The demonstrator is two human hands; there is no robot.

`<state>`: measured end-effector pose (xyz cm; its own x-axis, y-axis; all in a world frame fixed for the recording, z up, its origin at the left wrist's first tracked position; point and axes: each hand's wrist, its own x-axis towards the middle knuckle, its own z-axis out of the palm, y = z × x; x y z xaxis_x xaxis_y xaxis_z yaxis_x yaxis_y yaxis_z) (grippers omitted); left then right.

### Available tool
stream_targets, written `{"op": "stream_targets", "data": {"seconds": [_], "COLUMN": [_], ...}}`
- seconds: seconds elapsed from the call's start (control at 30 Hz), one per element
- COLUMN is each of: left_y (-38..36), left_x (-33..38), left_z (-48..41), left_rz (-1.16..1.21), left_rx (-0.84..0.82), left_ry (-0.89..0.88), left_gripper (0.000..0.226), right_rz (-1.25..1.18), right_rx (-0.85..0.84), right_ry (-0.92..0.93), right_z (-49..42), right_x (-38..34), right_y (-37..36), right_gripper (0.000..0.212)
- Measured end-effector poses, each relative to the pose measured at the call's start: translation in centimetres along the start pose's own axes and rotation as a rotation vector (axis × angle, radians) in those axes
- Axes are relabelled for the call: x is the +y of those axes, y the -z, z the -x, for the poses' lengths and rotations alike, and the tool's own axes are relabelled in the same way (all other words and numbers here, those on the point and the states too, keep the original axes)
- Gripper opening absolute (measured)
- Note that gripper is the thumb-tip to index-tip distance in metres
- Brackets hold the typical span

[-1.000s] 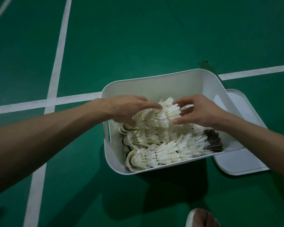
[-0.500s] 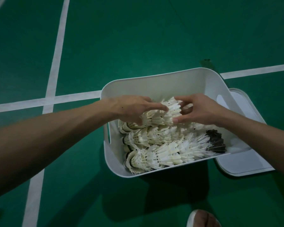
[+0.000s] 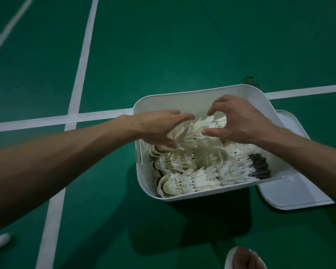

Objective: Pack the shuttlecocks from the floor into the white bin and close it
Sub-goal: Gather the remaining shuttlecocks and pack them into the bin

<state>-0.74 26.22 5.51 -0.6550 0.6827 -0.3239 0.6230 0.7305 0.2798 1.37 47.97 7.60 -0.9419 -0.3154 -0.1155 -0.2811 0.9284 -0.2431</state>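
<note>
1. Shuttlecock stack [image 3: 190, 134] is lying across the white bin [image 3: 182, 101], above the packed rows [image 3: 192, 177]. Long axis is running L–R, cork end toward left hand [image 3: 159, 129], feather skirt toward right hand [image 3: 241, 123].
2. Left hand is gripping the cork half, fingers over top, others curling under. It's the nearer hand, carrying the load.
3. Right hand is arching in a C round the feather end, thumb tip touching feathers; can't tell if it's pinching.
4. Next move, I'd judge: lowering stack into the gap by the far wall, parallel w/ rows.
5. Feathers are looking frayed, light, brittle; a dark-feathered shuttlecock [image 3: 259, 165] is sitting at the rows' right end. Bin is looking like smooth rigid plastic w/ rounded corners. Flat lid [image 3: 291, 193] is lying on the green court floor [image 3: 163, 45] at bin's right, not on yet.
</note>
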Motion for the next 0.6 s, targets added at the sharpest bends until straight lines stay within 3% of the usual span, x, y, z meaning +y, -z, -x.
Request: {"op": "stream_targets", "data": {"seconds": [0.17,0.37,0.47,0.6], "left_y": [1.8,2.5,1.6,-2.2], "left_x": [-1.3,-4.9,-7.4,-11.3], "left_z": [3.1,9.7,13.6,19.6], "left_rz": [-0.084,-0.024,0.000,0.048], "left_rx": [0.171,0.315,0.270,0.076], "left_ry": [0.073,0.286,0.390,0.532], "left_gripper": [0.065,0.049,0.050,0.054], "right_rz": [0.019,0.013,-0.015,-0.003], "right_rx": [0.034,0.042,0.048,-0.019], "right_ry": [0.126,0.289,0.370,0.488], "right_z": [-0.8,-3.7,-5.3,-7.0], "right_x": [-3.9,-10.7,-14.9,-21.4], "right_y": [0.8,1.2,0.8,-2.0], "right_gripper": [0.057,0.054,0.052,0.054]}}
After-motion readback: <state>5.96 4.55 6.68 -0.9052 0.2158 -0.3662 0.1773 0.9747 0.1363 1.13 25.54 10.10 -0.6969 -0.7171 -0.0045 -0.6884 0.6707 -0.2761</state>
